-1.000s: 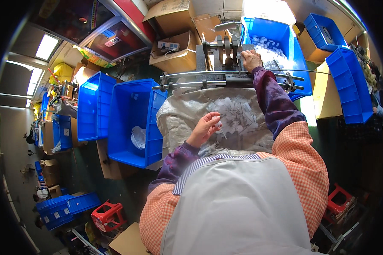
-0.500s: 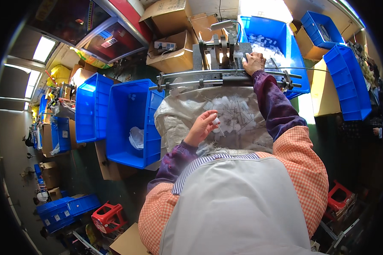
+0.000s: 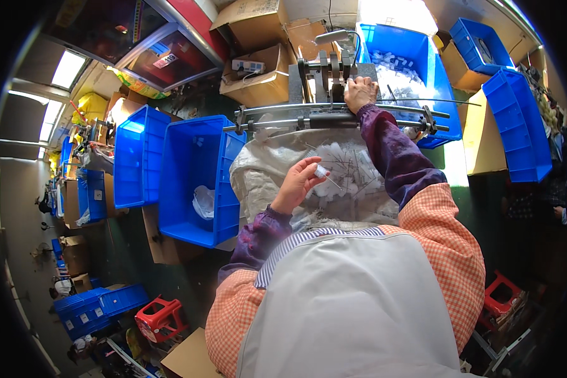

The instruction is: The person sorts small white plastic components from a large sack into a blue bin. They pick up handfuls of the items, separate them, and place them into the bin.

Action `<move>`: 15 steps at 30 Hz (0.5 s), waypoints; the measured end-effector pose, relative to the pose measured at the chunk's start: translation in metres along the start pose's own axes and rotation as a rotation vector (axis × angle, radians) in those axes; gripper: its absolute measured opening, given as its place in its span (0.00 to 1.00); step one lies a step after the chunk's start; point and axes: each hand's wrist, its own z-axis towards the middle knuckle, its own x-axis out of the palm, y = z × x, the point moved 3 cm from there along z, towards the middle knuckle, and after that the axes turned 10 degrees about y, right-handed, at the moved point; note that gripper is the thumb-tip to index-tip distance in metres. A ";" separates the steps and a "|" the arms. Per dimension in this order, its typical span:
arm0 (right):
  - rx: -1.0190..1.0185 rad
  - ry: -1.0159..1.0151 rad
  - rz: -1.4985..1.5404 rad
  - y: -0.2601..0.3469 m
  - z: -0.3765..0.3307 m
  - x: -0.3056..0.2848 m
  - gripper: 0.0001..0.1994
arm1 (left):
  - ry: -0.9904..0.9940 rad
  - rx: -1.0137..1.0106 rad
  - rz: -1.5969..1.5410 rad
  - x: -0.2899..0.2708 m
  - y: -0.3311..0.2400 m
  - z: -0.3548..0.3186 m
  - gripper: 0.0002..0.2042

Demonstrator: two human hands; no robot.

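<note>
- The left hand's [image 3: 296, 183] grip is pinched closed on a small white piece [image 3: 321, 171], from which a thin metal rod [image 3: 334, 184] sticks out.
- That piece is over a pale sack [image 3: 255, 169] bearing a white heap [image 3: 353, 176].
- The right hand [image 3: 361, 94] rests on a dark machine [image 3: 335, 69]; its grip I cannot tell.
- Right of that, a blue bin [image 3: 446, 94] holds white bits [image 3: 398, 79].

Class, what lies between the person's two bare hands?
In the head view, silver metal rods, one black-sleeved, and part of a crumpled beige sheet bearing white plastic pieces lie between the left hand and right hand.
</note>
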 end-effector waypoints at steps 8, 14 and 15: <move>0.035 0.111 0.071 -0.063 0.011 0.003 0.14 | -0.120 0.072 0.110 -0.002 -0.013 0.004 0.13; 0.006 0.177 -0.191 -0.073 0.021 -0.034 0.09 | -0.048 0.191 0.211 0.008 -0.023 0.014 0.12; 0.112 0.112 -0.205 -0.088 0.026 -0.039 0.08 | -0.048 0.214 0.259 0.013 -0.027 0.016 0.12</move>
